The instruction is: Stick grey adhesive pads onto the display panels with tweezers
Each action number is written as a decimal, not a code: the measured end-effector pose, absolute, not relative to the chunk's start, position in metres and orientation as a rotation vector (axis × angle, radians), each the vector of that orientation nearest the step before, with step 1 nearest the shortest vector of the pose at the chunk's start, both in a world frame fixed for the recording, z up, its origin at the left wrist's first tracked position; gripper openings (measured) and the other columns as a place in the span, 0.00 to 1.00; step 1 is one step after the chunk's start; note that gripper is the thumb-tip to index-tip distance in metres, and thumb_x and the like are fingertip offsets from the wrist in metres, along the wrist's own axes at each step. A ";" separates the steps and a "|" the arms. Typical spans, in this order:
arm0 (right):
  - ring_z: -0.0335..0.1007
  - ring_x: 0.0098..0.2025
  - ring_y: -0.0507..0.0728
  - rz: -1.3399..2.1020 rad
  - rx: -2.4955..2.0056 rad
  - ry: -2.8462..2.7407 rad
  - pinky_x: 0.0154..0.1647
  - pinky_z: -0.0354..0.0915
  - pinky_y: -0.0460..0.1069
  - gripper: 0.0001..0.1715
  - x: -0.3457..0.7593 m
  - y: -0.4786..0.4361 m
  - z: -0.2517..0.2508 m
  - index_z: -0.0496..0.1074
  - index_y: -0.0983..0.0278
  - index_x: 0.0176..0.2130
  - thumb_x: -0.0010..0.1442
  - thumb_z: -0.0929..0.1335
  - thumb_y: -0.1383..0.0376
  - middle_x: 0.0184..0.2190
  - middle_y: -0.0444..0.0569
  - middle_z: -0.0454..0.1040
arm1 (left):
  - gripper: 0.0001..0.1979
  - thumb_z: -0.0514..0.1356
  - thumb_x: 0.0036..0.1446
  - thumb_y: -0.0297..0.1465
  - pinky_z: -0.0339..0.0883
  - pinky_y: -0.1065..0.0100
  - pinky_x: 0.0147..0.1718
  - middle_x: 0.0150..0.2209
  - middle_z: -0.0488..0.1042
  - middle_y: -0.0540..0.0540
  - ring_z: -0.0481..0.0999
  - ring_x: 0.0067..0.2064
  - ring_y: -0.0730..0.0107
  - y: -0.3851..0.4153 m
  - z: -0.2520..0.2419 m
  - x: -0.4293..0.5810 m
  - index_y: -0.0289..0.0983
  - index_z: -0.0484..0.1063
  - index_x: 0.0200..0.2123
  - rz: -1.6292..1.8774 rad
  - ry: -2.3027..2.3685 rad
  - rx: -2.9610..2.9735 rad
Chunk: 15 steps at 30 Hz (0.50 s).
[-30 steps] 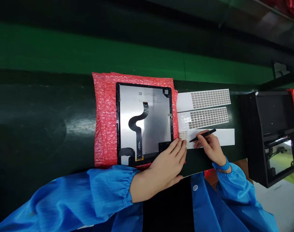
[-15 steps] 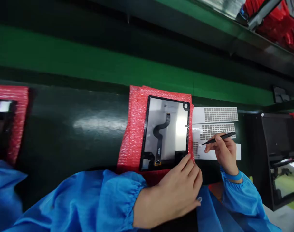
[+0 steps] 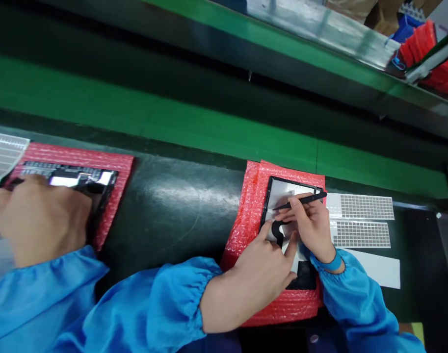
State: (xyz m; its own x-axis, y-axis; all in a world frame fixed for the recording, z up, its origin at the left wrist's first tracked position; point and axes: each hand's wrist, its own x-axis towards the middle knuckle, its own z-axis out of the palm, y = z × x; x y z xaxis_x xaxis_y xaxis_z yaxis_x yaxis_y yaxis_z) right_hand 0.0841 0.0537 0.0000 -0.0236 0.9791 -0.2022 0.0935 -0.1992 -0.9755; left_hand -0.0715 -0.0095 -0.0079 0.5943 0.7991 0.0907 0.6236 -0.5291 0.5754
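A tablet screen panel (image 3: pixel 282 192) lies back-up on red bubble wrap (image 3: pixel 251 211), with a black flex cable (image 3: pixel 277 229) across it. My left hand (image 3: pixel 258 277) rests on the panel's near part, index finger and thumb spread beside the cable. My right hand (image 3: pixel 312 225) is over the panel and pinches black tweezers (image 3: pixel 301 200), whose tip points left over the silver back. Whether the tip carries a sticker is too small to tell.
Two sheets of small grey stickers (image 3: pixel 361 220) and a white backing strip (image 3: pixel 378 268) lie right of the panel. At the left, another person's hand (image 3: pixel 36 220) works on a second panel (image 3: pixel 71 177) on red wrap. Green conveyor rail (image 3: pixel 209 130) runs behind.
My right hand moved with the tweezers from the sticker strip to over the panel. My left hand shifted onto the panel. The view swung left, bringing the neighbour's hand into sight.
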 end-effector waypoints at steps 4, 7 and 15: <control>0.87 0.32 0.58 1.351 -1.431 -1.219 0.32 0.82 0.49 0.18 0.084 0.059 -0.005 0.75 0.62 0.43 0.70 0.71 0.50 0.31 0.48 0.85 | 0.25 0.54 0.67 0.45 0.73 0.43 0.56 0.34 0.79 0.53 0.85 0.41 0.55 -0.012 -0.010 -0.073 0.44 0.71 0.63 0.495 1.143 2.304; 0.86 0.30 0.57 1.363 -1.434 -1.219 0.31 0.82 0.49 0.16 0.084 0.060 -0.005 0.75 0.62 0.44 0.71 0.71 0.51 0.30 0.47 0.85 | 0.25 0.55 0.66 0.44 0.72 0.43 0.57 0.34 0.80 0.51 0.85 0.42 0.55 -0.011 -0.012 -0.072 0.44 0.72 0.62 0.461 1.136 2.334; 0.85 0.29 0.56 1.365 -1.467 -1.221 0.30 0.81 0.48 0.16 0.083 0.061 -0.006 0.76 0.62 0.43 0.70 0.71 0.51 0.30 0.47 0.85 | 0.24 0.50 0.69 0.42 0.70 0.41 0.59 0.34 0.81 0.52 0.86 0.45 0.55 -0.003 -0.006 -0.076 0.45 0.72 0.63 0.398 1.120 2.335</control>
